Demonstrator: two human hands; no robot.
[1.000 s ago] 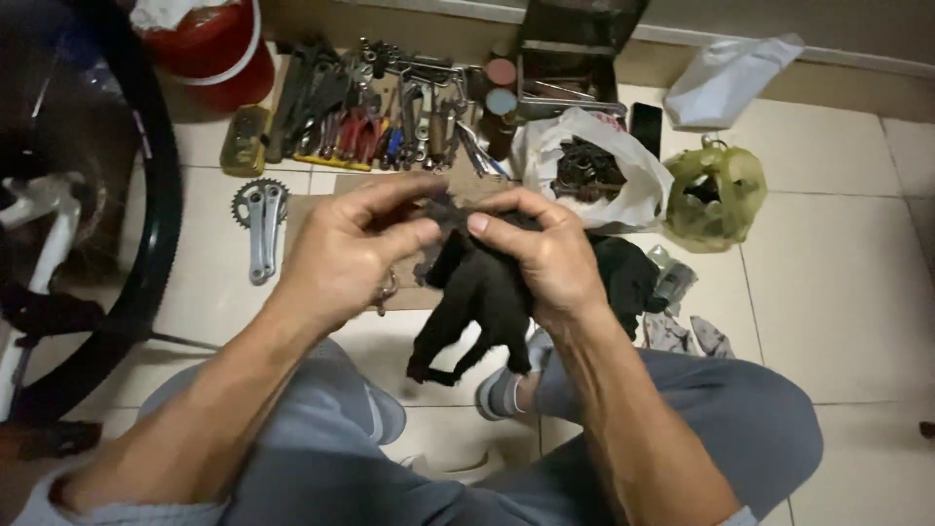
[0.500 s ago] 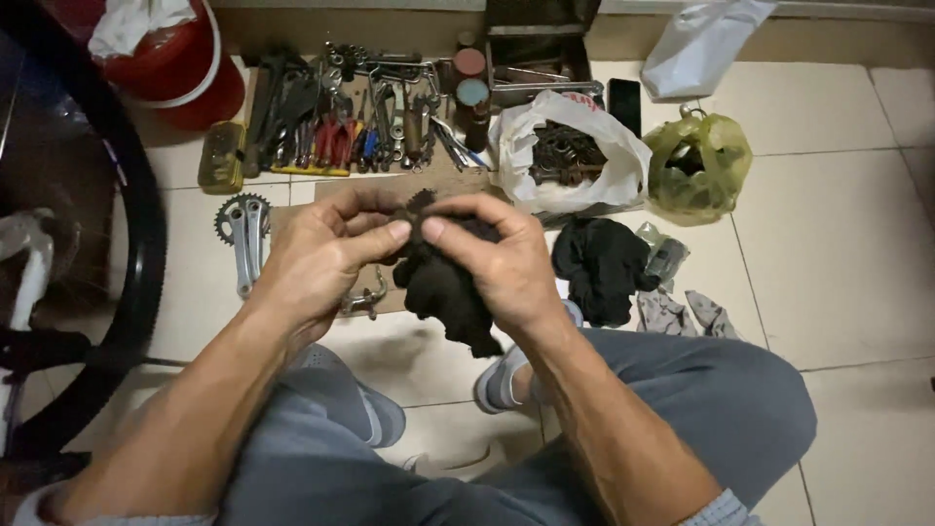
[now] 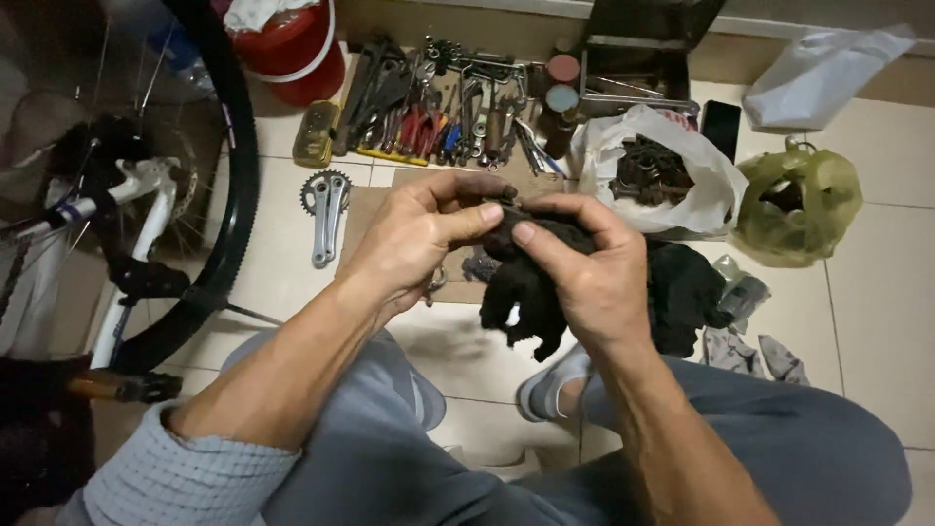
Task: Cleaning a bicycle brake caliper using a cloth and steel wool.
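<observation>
Both hands raised over tiled floor (image 3: 877, 321), above knees. Left hand (image 3: 414, 244) and right hand (image 3: 584, 268) both closed on dirty black cloth rag (image 3: 526, 282), thumbs pressing into bunched top; something small seems wrapped inside, cannot tell what. Rag tail hangs loose below.

Judgement: wiping goes best with firm thumb pressure, turning rag to cleaner patch. Silver crank arm with chainring (image 3: 326, 209) lies apart on floor.

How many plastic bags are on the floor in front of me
3: a white plastic bag of dark metal parts beside the toolbox, a green bag right of it, and a pale bag by the wall. Others may be hidden.
</observation>
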